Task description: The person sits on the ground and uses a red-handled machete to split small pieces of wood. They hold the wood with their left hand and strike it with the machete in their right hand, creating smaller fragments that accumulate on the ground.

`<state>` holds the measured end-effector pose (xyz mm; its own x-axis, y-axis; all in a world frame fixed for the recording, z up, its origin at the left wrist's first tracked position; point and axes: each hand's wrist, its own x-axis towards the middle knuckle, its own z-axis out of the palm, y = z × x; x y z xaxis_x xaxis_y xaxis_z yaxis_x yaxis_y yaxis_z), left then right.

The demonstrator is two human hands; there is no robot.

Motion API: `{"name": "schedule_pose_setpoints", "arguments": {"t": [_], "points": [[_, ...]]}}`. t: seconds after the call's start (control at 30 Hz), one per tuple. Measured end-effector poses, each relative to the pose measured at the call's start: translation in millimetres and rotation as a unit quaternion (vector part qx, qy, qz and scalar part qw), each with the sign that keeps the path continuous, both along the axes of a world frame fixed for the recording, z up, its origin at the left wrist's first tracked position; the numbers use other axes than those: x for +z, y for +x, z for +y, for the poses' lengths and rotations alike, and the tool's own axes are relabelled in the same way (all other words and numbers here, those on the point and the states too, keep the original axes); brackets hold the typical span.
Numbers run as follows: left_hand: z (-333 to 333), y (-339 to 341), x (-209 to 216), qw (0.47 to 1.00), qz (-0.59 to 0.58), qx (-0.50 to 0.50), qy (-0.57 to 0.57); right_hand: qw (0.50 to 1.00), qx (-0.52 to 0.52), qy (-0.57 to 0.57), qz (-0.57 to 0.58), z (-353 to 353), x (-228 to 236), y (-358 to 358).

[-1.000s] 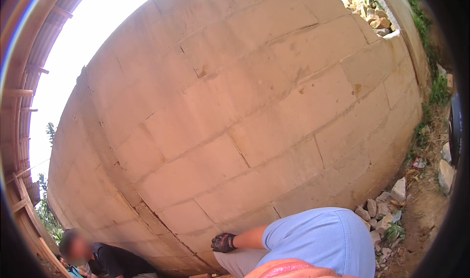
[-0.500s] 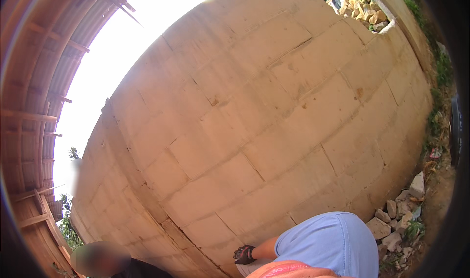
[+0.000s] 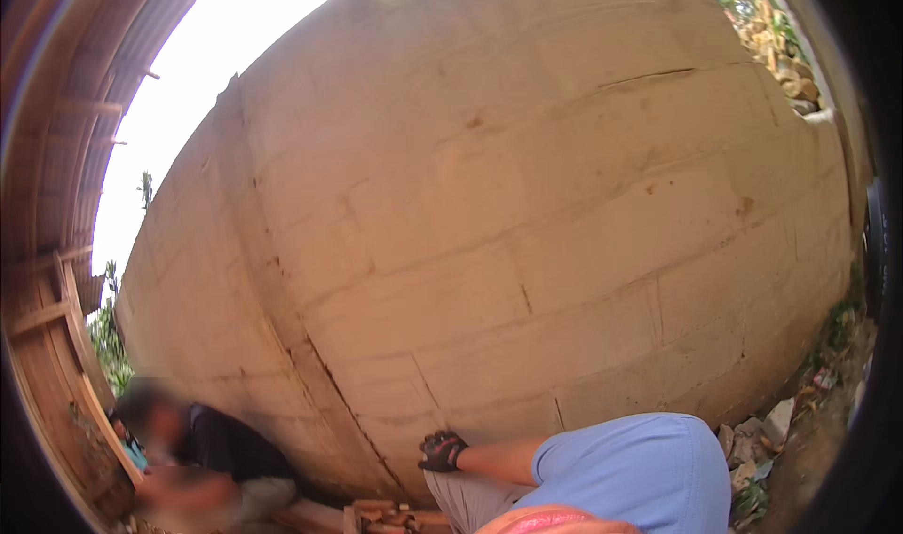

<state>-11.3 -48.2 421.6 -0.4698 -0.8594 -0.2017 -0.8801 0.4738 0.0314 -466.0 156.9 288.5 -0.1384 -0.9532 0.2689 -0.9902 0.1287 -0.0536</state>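
My right hand [image 3: 440,451], in a dark glove with the fingers partly bare, rests on the knee of my grey trousers [image 3: 468,496]. The fingers lie bent over the knee, and I see nothing held in them. From the light blue sleeve [image 3: 630,473], my bare forearm [image 3: 499,461] reaches left to the knee. My left hand is out of the picture. Left of my knee, low in the view, lie some short brownish blocks or wood pieces [image 3: 381,510]; my hand is apart from them.
A tall block wall [image 3: 546,214] fills the middle. At lower left a person in a dark shirt [image 3: 230,445] sits low, with another person [image 3: 132,447] partly visible behind. Wooden boards and a corrugated roof [image 3: 75,158] line the left. Broken stones [image 3: 752,445] lie at lower right.
The view has shifted, so the co-worker at lower left shows more fully and the brownish pieces have come into sight. My right hand stays on the knee.
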Motion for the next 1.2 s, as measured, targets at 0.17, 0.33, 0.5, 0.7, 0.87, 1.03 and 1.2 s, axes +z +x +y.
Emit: {"name": "schedule_pose_setpoints", "arguments": {"t": [0.17, 0.33, 0.5, 0.7, 0.87, 1.03, 1.2], "points": [[-1.9, 100.0, -147.9, 0.985, -0.021, 0.034, 0.165, 0.999, -0.022, -0.024, 0.017, -14.5, 13.2, 8.2], [5.9, 130.7, -169.7, 0.942, 0.105, 0.23, 0.221, 0.991, -0.004, 0.09, 0.102, -48.0, 2.5, 30.3], [32.6, 123.2, -137.2, 0.959, 0.037, 0.225, 0.168, 0.954, 0.086, 0.261, 0.118, -77.5, -1.5, 77.0], [23.0, 131.3, -150.0, 0.945, 0.052, 0.249, 0.206, 0.849, 0.262, 0.456, 0.052, -131.9, -42.3, 148.3], [16.9, 135.5, -156.8, 0.911, 0.041, 0.317, 0.261, 0.838, 0.321, 0.441, 0.025, -130.6, -79.4, 179.0], [6.7, 146.4, -188.3, 0.905, -0.012, 0.334, 0.262, 0.874, 0.336, 0.35, 0.034, -122.9, -108.2, 183.2], [-9.4, 136.8, -212.3, 0.913, -0.012, 0.3, 0.277, 0.895, 0.271, 0.353, 0.023, -119.2, -137.7, 182.2]]}}
